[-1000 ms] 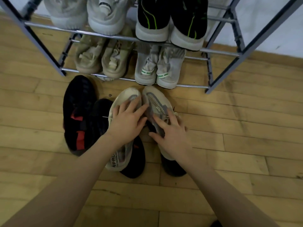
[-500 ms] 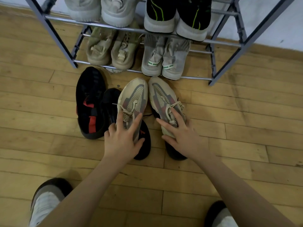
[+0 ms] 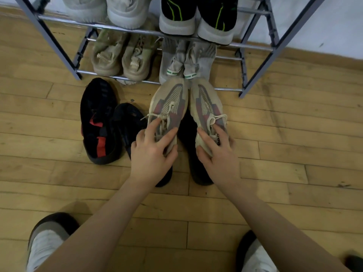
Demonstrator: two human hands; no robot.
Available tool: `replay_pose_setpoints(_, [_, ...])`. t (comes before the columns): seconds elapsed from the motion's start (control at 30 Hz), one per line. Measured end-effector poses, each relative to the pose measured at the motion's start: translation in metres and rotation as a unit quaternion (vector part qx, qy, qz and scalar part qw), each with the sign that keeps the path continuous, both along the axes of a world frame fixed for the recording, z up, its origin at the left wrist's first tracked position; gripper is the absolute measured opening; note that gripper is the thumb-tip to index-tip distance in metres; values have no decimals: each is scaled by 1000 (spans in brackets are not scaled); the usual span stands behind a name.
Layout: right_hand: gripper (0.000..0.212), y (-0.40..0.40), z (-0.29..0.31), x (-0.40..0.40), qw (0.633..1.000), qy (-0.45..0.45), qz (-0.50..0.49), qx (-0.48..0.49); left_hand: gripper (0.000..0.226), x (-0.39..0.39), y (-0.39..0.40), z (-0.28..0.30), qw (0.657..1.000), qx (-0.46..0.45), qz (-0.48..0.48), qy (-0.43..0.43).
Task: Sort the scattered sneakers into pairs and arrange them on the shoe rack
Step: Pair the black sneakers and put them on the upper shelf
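Observation:
Two beige mesh sneakers with red and grey panels are held side by side, toes toward the shoe rack [image 3: 255, 47]. My left hand [image 3: 152, 154] grips the heel of the left beige sneaker [image 3: 169, 103]. My right hand [image 3: 218, 152] grips the heel of the right beige sneaker [image 3: 206, 105]. Both sneakers are lifted above black sneakers on the floor. A black sneaker with red marks [image 3: 98, 122] lies to the left, a second black one [image 3: 127, 122] beside it, and a third black one [image 3: 196, 169] shows under my hands.
The rack's lower tier holds a tan pair [image 3: 121, 54] and a grey pair [image 3: 186, 59]. The upper tier holds a pale grey pair [image 3: 117, 10] and a black-and-green pair [image 3: 198, 14]. My own feet [image 3: 45, 244] stand at the bottom edge on the wooden floor.
Both hands slid back from the sneakers' middles to their heels, closed on them and raised the pair. The beige sneakers' toes now sit closer to the rack's front bar.

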State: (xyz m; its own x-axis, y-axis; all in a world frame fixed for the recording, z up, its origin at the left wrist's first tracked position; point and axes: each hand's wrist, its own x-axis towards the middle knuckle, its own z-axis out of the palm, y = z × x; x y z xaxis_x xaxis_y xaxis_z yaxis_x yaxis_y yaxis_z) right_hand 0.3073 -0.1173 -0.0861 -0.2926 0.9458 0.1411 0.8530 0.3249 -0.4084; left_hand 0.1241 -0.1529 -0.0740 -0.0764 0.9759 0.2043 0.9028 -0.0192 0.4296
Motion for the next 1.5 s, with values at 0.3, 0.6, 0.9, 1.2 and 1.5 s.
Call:
replay_pose_setpoints(0.3, [42, -4, 46, 59, 990, 28, -115, 79, 39, 72, 32, 50, 992, 69, -92, -51])
replay_pose_setpoints(0.6, [45, 8, 142, 106, 968, 23, -211, 134, 41, 123, 70, 135, 965, 161, -180, -105])
replay_pose_setpoints(0.9, [43, 8, 250, 92, 949, 49, -241, 196, 36, 112, 85, 246, 943, 252, -205, -73])
replay_pose_setpoints(1.2, [43, 10, 322, 19, 953, 73, -189, 226, 40, 17, 85, 316, 939, 276, -202, -41])
replay_pose_setpoints(1.5, [46, 18, 321, -73, 975, 62, -113, 179, 37, -83, 68, 313, 943, 302, -135, -34])
